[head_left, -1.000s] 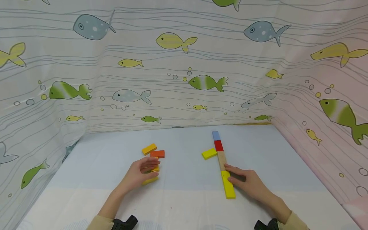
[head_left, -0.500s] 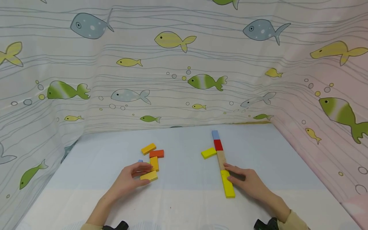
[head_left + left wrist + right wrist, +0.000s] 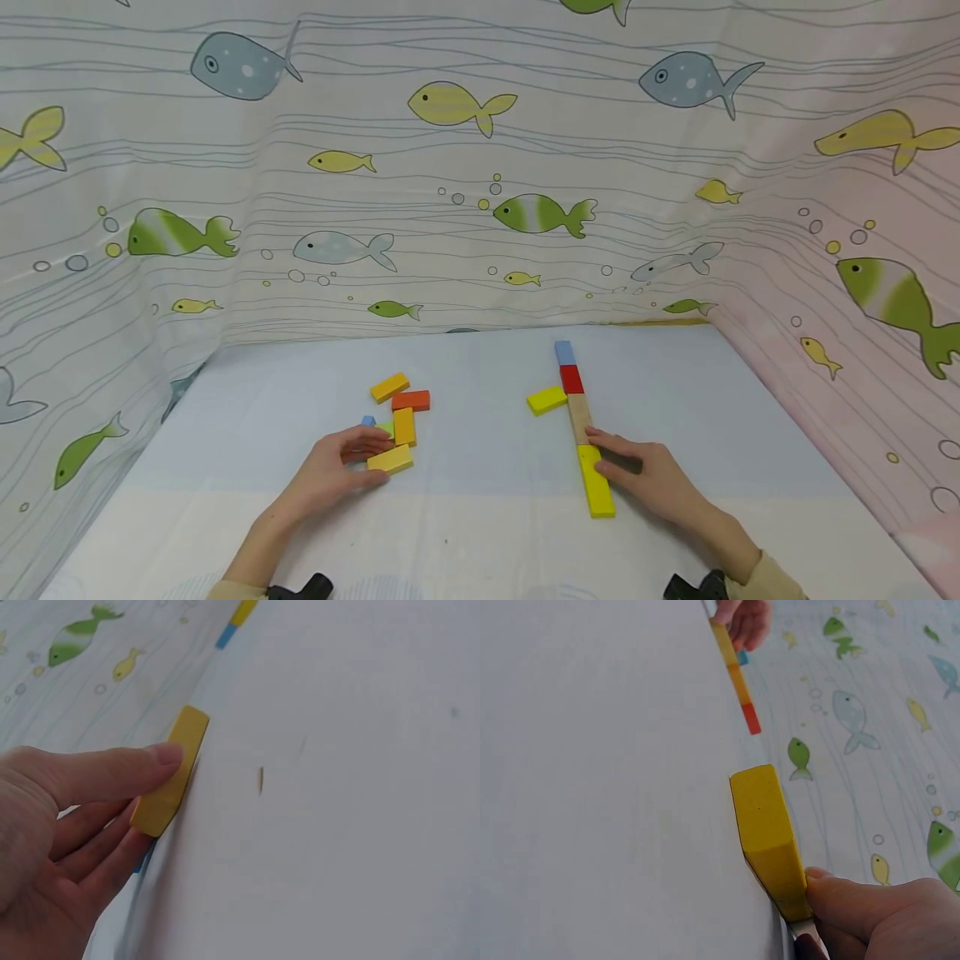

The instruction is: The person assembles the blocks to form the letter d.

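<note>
In the head view my left hand (image 3: 324, 472) pinches a yellow block (image 3: 390, 460), thumb on its near side and fingers behind it. The left wrist view shows the thumb flat against this block (image 3: 176, 780). A golden block (image 3: 405, 427) touches its far end. My right hand (image 3: 660, 482) lies beside a row of blocks, its thumb touching the long yellow block (image 3: 597, 493) and its index finger at the plain wood block (image 3: 578, 417). Beyond these, a red block (image 3: 572, 380) and a blue block (image 3: 565, 352) continue the row.
A short yellow block (image 3: 547, 401) leans off the row's left side. Near the left hand lie an orange block (image 3: 411, 401), another golden block (image 3: 389, 387), a partly hidden green block (image 3: 386, 427) and a blue one (image 3: 367, 421). A fish-print curtain (image 3: 450, 287) stands behind the table.
My left hand has drawn back a little to the left and lower, so the golden, green and blue blocks show more. The right hand has stayed in place.
</note>
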A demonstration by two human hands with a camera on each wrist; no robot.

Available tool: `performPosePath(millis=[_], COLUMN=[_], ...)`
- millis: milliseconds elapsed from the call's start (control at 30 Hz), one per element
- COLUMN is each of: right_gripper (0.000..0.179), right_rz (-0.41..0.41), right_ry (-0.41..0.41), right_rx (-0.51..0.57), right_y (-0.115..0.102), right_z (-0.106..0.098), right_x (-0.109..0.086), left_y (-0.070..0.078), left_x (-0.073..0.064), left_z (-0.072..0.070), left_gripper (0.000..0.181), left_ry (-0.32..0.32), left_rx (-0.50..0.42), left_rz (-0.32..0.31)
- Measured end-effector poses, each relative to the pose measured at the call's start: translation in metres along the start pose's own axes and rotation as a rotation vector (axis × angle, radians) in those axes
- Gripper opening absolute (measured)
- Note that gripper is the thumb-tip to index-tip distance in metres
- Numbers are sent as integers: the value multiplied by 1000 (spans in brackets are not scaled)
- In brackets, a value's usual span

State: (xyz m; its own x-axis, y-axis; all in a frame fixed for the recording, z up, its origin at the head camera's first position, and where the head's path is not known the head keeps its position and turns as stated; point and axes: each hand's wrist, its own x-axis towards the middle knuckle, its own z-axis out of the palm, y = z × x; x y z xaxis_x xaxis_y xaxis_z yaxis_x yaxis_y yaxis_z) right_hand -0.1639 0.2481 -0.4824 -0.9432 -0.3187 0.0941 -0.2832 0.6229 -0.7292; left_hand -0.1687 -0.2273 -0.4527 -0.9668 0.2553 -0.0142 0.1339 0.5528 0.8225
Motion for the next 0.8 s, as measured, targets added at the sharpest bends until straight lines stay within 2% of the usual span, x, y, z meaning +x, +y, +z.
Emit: performPosePath(millis=[367, 800], right_gripper=[48, 48], right_rz=[-3, -9], right_ry=[-3, -2], right_rx=[6, 9], right_y=[0, 2], right_z=[-1, 0], right_x=[0, 0], left_y=[-1, -3], left_x=[-2, -2], left_z=[-11, -9], left_gripper=[55, 53], left_ry=[-67, -89], left_rx=[22, -24], left_rz=[22, 50])
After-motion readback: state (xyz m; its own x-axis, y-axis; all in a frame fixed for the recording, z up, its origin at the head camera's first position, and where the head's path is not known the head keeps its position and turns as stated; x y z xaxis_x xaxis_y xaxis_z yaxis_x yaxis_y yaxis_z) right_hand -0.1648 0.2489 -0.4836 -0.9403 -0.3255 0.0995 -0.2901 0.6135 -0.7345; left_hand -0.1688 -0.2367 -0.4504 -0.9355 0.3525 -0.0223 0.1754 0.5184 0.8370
